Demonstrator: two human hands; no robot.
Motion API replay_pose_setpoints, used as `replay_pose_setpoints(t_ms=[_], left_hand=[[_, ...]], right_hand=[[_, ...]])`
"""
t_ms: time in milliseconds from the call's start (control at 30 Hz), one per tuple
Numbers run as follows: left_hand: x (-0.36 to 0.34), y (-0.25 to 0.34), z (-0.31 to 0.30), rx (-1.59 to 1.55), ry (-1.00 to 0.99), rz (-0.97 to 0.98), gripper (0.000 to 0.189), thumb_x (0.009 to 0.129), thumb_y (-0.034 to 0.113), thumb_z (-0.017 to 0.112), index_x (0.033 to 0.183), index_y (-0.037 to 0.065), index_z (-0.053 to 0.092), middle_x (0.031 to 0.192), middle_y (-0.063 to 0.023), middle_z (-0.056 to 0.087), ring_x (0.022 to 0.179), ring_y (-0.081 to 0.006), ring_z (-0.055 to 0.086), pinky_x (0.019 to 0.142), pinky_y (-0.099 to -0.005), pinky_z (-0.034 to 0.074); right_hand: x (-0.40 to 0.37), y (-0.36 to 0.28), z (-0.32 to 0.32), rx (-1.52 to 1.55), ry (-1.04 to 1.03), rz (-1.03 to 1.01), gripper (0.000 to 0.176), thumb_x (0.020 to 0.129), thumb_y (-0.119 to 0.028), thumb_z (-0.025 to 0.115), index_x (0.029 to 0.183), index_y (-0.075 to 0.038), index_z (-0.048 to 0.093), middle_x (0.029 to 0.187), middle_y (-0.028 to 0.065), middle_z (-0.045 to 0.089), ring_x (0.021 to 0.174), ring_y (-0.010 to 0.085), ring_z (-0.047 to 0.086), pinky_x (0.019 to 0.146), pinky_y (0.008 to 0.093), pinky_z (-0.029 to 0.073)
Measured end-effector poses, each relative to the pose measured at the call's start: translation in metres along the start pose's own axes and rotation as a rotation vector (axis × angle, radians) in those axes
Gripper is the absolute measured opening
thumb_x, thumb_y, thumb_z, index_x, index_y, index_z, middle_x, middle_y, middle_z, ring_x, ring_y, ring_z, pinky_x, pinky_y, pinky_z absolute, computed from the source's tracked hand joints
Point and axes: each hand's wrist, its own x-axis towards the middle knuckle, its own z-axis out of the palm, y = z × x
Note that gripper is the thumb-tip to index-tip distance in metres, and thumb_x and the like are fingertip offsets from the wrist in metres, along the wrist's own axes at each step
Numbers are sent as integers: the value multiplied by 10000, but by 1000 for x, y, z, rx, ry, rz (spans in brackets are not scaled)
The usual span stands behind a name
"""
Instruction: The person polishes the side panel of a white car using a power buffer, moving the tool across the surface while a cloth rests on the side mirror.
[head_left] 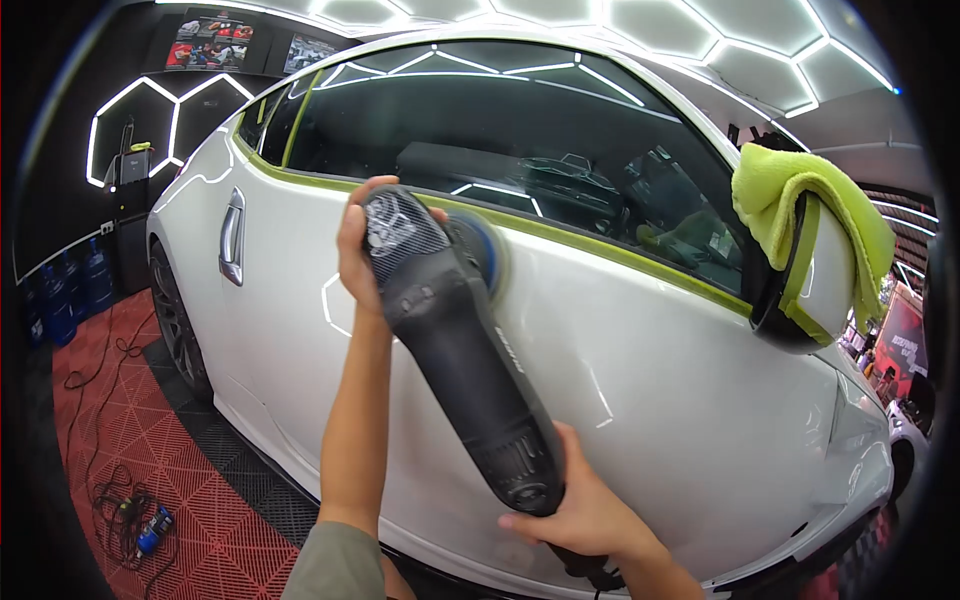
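A black car polisher (455,350) slants across the view, its round blue-edged pad (488,255) against the white car door (620,340) just below the window. My left hand (362,245) is wrapped round the polisher's head at the top. Around the rear end of the body, near the power cord, my right hand (580,500) is closed with the thumb on the near side. Green masking tape (590,247) runs along the lower window edge above the pad. Most of the left fingers are hidden behind the polisher's head.
A lime-green towel (820,205) hangs over the taped side mirror (825,290) at right. The chrome door handle (232,237) is on the left. On the red floor tiles (200,480) lie a coiled cable (118,505) and a blue bottle (155,530). Water jugs (62,300) stand by the wall.
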Motion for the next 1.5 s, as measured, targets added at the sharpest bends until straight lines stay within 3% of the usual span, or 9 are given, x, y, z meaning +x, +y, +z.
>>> replay_pose_setpoints(t_ms=[200, 267, 533, 667, 733, 933, 1033, 1167, 1500], left_hand=[[8, 6, -13, 87, -2, 42, 476, 980, 377, 385, 1267, 7, 472, 893, -277, 657, 828, -344, 680, 715, -397, 582], [4, 0, -3, 88, 8, 38, 474, 981, 376, 385, 1264, 6, 474, 892, -277, 657, 829, -348, 680, 709, -402, 584], [-49, -52, 76, 102, -18, -34, 473, 992, 400, 354, 1264, 26, 449, 903, -306, 645, 799, -349, 679, 700, -387, 584], [-80, -78, 135, 179, 1, -155, 537, 944, 431, 441, 1238, -19, 446, 882, -224, 661, 823, -307, 692, 735, -379, 585], [-96, -89, 155, 232, -41, -175, 514, 942, 375, 434, 1224, -54, 463, 881, -185, 663, 822, -251, 688, 743, -344, 573], [-113, -97, 172, 89, -59, -154, 381, 957, 256, 443, 1204, -18, 538, 934, -65, 624, 832, -95, 565, 755, -223, 450], [-93, -88, 145, 152, 0, -121, 442, 957, 326, 429, 1210, -29, 503, 906, -115, 631, 817, -185, 633, 743, -284, 518], [-87, -49, 98, 205, 26, -73, 528, 983, 426, 346, 1292, 2, 409, 878, -277, 658, 780, -295, 683, 706, -344, 575], [-133, -49, 115, 293, 237, 81, 512, 997, 396, 268, 1301, 13, 419, 873, -252, 656, 807, -325, 675, 723, -371, 581]], right_hand=[[17, 9, 2, -7, -7, -145, 980, 768, -68, 780, 1433, -53, 61, 1096, 154, 539, 659, 149, 611, 562, 286, 530], [11, 9, -4, -15, -39, -75, 1008, 757, -209, 787, 1432, 2, 70, 1256, 283, 524, 1196, 355, 537, 1021, 393, 401], [-78, 48, -61, -62, 67, -65, 1092, 695, -263, 869, 1452, -14, 123, 1341, 240, 455, 1249, 290, 471, 1066, 383, 360], [-136, 80, -85, -145, 238, 43, 1163, 560, -6, 890, 1477, -21, 175, 1192, 181, 537, 893, 211, 639, 756, 318, 524], [-190, 158, -103, -172, 319, 352, 816, 612, -196, 868, 1293, 15, 470, 1068, 159, 627, 926, 243, 608, 814, 371, 503], [-200, 126, -98, -327, 428, 133, 681, 635, -145, 829, 1224, -10, 516, 1021, 128, 624, 872, 178, 606, 785, 405, 514], [-162, 85, -92, 231, 197, 328, 1161, 624, -26, 878, 1461, 21, 75, 1277, 208, 488, 1046, 255, 607, 797, 319, 540], [-113, 72, -57, -71, 75, 57, 1076, 700, -207, 856, 1448, -13, 108, 1319, 252, 463, 1266, 329, 455, 1078, 396, 339], [-122, 91, -81, -78, -82, -107, 978, 775, -183, 774, 1459, -42, 89, 1178, 275, 583, 1050, 353, 617, 902, 386, 479]])
